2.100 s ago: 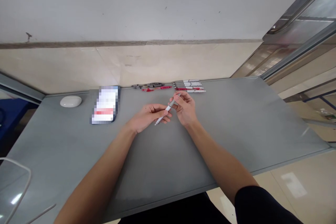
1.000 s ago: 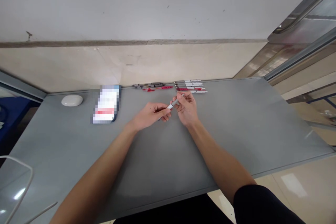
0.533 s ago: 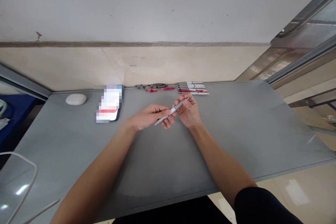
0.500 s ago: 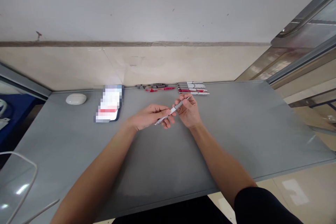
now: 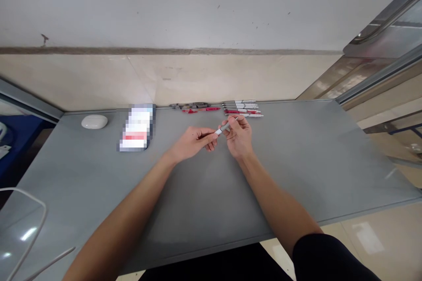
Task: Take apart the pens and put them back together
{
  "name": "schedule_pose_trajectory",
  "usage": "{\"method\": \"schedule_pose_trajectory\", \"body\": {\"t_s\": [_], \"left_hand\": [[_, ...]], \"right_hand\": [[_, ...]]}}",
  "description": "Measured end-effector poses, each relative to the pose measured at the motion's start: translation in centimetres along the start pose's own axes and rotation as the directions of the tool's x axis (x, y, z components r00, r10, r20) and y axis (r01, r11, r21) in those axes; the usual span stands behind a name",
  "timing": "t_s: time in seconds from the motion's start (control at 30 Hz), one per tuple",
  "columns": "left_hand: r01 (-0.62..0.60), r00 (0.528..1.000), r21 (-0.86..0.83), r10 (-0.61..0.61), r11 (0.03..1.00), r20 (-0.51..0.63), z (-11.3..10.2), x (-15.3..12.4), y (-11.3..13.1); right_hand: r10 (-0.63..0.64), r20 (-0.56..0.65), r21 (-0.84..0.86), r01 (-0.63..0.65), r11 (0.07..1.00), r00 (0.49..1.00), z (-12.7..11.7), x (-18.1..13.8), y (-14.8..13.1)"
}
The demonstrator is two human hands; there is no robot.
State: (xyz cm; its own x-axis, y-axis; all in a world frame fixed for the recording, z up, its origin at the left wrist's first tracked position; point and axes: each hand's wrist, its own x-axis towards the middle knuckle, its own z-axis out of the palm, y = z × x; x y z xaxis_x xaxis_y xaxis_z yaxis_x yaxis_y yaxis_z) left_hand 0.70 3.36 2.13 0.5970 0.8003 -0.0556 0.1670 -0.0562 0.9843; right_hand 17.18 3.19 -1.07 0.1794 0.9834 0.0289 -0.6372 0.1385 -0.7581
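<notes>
Both hands meet over the middle of the grey table (image 5: pixel 296 158), sharing one white and grey pen (image 5: pixel 223 128). My left hand (image 5: pixel 193 142) pinches the white rear half, which is mostly hidden in its fingers. My right hand (image 5: pixel 239 137) has its fingertips closed round the grey front section near the tip. Just beyond the hands, a row of white and red pens (image 5: pixel 243 109) lies along the table's far edge. Left of that row lies a group of grey and red pen parts (image 5: pixel 195 107).
A blurred-out phone (image 5: pixel 136 128) lies at the far left of centre, with a white oval case (image 5: pixel 94 121) further left. A white cable (image 5: pixel 29 224) curls at the near left corner. A wall rises behind the table, and the floor drops off at the right.
The hands have closed up over the pen; its rear end, which stuck out below my left hand half a second ago, is now hidden. The view has shifted slightly.
</notes>
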Motion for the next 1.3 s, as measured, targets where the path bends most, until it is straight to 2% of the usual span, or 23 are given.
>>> {"method": "schedule_pose_trajectory", "body": {"t_s": [0.2, 0.37, 0.73, 1.0, 1.1, 1.17, 1.3], "left_hand": [[0.103, 0.987, -0.178, -0.078, 0.979, 0.144, -0.5, -0.2, -0.1], [0.182, 0.966, -0.255, -0.124, 0.95, 0.227, -0.6, -0.5, 0.0], [0.055, 0.998, -0.113, -0.053, 0.992, 0.018, 0.3, 0.0, -0.3], [0.124, 0.988, -0.291, -0.091, 0.949, 0.124, 0.2, -0.3, -0.2], [0.142, 0.983, -0.302, -0.099, 0.943, 0.152, 0.1, -0.4, -0.3], [0.128, 0.986, -0.27, -0.094, 0.954, 0.135, 0.1, -0.5, -0.4], [0.064, 0.998, -0.154, -0.06, 0.986, 0.029, 0.4, -0.6, 0.0]], "right_hand": [[0.045, 0.118, 0.003, -0.045, 0.999, 0.992, -0.5, -0.1, -0.1], [0.051, 0.146, 0.04, -0.058, 0.998, 0.988, -0.4, -0.3, 0.0], [0.023, 0.034, 0.047, -0.024, 0.999, 0.999, -0.3, 0.0, 0.2], [0.057, 0.109, 0.027, -0.06, 0.998, 0.992, -0.3, -0.3, -0.2], [0.051, 0.125, 0.026, -0.054, 0.998, 0.991, -0.2, -0.4, -0.3], [0.038, 0.126, 0.032, -0.043, 0.999, 0.991, -0.2, -0.4, -0.3], [0.022, 0.096, 0.024, -0.024, 0.999, 0.995, -0.2, -0.4, -0.2]]}}
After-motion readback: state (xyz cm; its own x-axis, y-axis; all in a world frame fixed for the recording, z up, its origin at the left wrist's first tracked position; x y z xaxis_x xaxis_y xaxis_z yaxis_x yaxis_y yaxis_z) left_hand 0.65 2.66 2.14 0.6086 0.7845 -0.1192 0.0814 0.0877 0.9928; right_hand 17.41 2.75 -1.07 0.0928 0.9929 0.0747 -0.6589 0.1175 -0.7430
